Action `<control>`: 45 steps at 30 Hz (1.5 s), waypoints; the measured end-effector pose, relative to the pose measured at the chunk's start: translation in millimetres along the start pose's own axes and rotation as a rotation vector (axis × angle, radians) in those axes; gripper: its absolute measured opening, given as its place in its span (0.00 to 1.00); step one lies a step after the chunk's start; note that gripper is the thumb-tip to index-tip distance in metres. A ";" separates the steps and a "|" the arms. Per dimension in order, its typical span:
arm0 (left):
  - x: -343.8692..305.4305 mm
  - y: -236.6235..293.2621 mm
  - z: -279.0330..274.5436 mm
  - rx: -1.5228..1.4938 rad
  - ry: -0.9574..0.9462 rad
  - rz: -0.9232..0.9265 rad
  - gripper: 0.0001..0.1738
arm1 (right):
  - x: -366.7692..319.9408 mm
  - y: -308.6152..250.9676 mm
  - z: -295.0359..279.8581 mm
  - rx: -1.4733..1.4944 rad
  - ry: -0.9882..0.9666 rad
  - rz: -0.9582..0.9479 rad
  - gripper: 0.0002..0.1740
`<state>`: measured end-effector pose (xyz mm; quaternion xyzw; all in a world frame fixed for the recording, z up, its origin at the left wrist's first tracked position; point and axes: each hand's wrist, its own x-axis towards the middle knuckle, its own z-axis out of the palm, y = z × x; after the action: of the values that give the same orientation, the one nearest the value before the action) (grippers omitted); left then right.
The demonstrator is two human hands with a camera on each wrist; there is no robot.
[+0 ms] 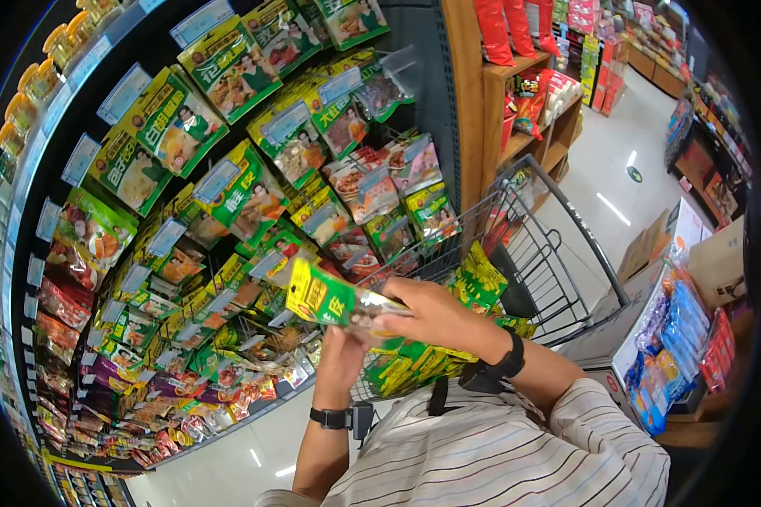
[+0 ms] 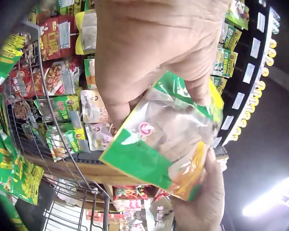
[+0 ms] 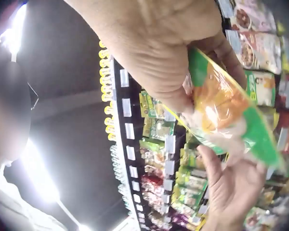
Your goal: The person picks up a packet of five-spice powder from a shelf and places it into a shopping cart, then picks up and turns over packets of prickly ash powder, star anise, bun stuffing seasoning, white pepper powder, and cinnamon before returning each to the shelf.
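Note:
A green and yellow food packet (image 1: 321,297) with a clear window is held between both hands in front of the body. Its window shows pale brown dried pieces in the left wrist view, where a printed picture of orange food (image 2: 190,166) is near one corner. The left hand (image 1: 342,362) grips one end, its thumb and fingers on either side of the packet (image 2: 164,130). At the opposite end, the right hand (image 1: 438,314) pinches it; in the right wrist view the right hand (image 3: 168,53) curls around the packet's edge (image 3: 221,103).
A wire shopping cart (image 1: 558,287) stands beside the body, with several similar green and yellow packets (image 1: 482,279) inside. Ahead and left, a shelf rack (image 1: 228,182) holds rows of hanging packets. Wooden shelving (image 1: 469,110) adjoins it; boxes and blue bags (image 1: 672,329) are at right.

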<state>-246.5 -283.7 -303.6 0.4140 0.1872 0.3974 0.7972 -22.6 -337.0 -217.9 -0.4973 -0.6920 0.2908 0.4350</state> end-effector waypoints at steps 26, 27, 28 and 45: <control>14.8 5.7 18.8 0.007 0.100 -0.017 0.34 | 11.7 40.9 -12.5 0.594 -0.099 0.297 0.23; 14.3 8.4 22.9 0.047 0.085 -0.029 0.33 | 12.7 56.1 -7.4 0.587 -0.084 0.295 0.23; 15.2 8.9 22.8 0.064 0.104 -0.047 0.32 | 13.5 64.7 -4.6 0.580 -0.070 0.294 0.24; 9.2 14.2 30.6 0.126 0.234 -0.146 0.24 | 11.9 52.3 -5.5 0.696 -0.094 0.364 0.24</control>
<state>-228.4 -287.2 -273.9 0.3993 0.3333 0.3713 0.7692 3.6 -308.4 -255.4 -0.4207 -0.4719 0.6029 0.4866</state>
